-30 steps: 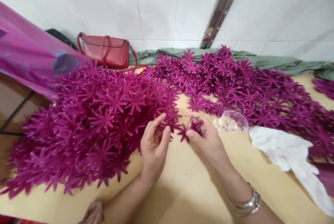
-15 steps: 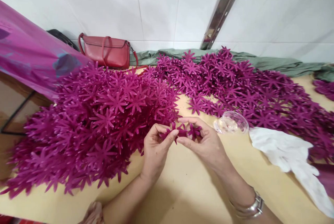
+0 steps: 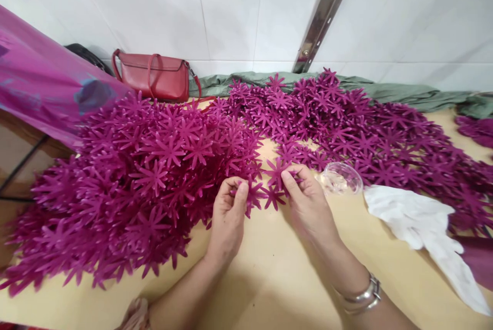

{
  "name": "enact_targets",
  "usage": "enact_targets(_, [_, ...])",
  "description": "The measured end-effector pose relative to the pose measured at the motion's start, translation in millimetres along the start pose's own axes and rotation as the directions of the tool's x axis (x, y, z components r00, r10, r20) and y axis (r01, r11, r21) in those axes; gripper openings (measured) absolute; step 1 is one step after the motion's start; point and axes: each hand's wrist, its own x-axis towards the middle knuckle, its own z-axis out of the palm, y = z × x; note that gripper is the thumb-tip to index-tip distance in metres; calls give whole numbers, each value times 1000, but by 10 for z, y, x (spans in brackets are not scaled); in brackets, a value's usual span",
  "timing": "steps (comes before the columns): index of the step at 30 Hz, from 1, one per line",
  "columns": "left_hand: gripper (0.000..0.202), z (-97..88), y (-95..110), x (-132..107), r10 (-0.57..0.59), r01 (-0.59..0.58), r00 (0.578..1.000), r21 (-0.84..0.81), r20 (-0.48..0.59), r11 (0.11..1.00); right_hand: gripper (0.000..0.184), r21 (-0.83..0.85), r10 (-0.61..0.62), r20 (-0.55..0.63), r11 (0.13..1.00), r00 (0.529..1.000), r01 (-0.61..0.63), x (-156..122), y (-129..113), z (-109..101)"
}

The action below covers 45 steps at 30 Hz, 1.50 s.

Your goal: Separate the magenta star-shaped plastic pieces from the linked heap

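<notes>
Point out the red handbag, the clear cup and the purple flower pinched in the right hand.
red handbag (image 3: 156, 77): head view, front flap.
clear cup (image 3: 341, 180): head view, side wall.
purple flower (image 3: 276, 171): head view, its centre.

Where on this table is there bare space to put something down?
Bare table runs from the left hand and right hand, both pinching purple flowers, to the near edge, between the flower heap and white cloth. Behind the hands it is crowded: scattered flowers, clear cup.

Left hand (image 3: 228, 217) and right hand (image 3: 310, 207) ungloved. Silver metal band (image 3: 360, 296) on right wrist. Patterned sleeve (image 3: 134, 315) at left elbow.
</notes>
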Motion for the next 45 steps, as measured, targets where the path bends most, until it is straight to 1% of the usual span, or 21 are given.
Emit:
enact_targets(2, [29,25,25,4,-39,40,999,-71,8,997,19,31,29,-46,999,999,-28,7,9,2])
enact_targets(5, [28,51,59,7,-90,95,995,-133,50,986,22,59,60,-84,997,995,-55,23,9,4])
enact_targets(9, [32,30,41,15,-82,84,996,-86,32,993,17,69,42,-88,997,995,-36,29,-7,5])
enact_targets(13, [27,-16,-5,24,-98,99,995,-37,9,994,19,73,38,-46,997,998,-35,14,-37,3])
enact_targets(18, [29,-31,-22,22,-52,53,998,31,-37,998,23,61,10,-19,998,1000,-9,-10,-67,-2])
enact_targets(20, [27,-25,-18,17,-31,33,999,67,-29,997,23,48,12,-9,999,1000,-12,-18,-66,-2])
enact_targets(23, [28,-14,-9,10,-41,41,999,98,-1,994,21,28,24,17,999,1000,-24,-19,-60,6])
enact_targets(25, [28,-8,-8,5,-41,40,999,107,8,993,21,9,16,-2,1000,1000,-16,-9,-64,14])
enact_targets(28, [26,-4,-13,-2,-9,9,1000,111,2,994,21,-19,4,-52,1000,999,-5,12,-84,18])
enact_targets(31, [30,-5,-16,-12,-4,6,1000,118,-17,993,20,-51,-10,-66,999,998,6,25,-104,12])
enact_targets(34, [29,-6,-13,-16,1,0,1000,137,-10,991,17,-115,-47,-59,993,997,40,26,-104,1])
enact_targets(36, [28,-5,-8,-13,6,-7,1000,145,5,989,16,-178,-78,-21,981,997,73,27,-98,-10])
enact_targets(38, [29,-2,-1,-7,10,-10,1000,146,2,989,16,-258,-138,35,955,990,143,28,-103,-25])
enact_targets(40, [31,4,7,-2,13,-10,1000,148,-22,989,19,-321,-214,61,921,975,222,26,-126,-41])
enact_targets(42, [33,12,17,-3,22,-14,999,155,-47,988,25,-337,-267,47,903,962,267,17,-162,-52])
enact_targets(43, [34,16,21,-6,26,-17,998,161,-51,987,29,-327,-268,50,906,962,269,10,-178,-53])
enact_targets(45, [35,24,29,-16,29,-23,999,166,-37,986,31,-284,-229,94,927,969,246,-3,-195,-42])
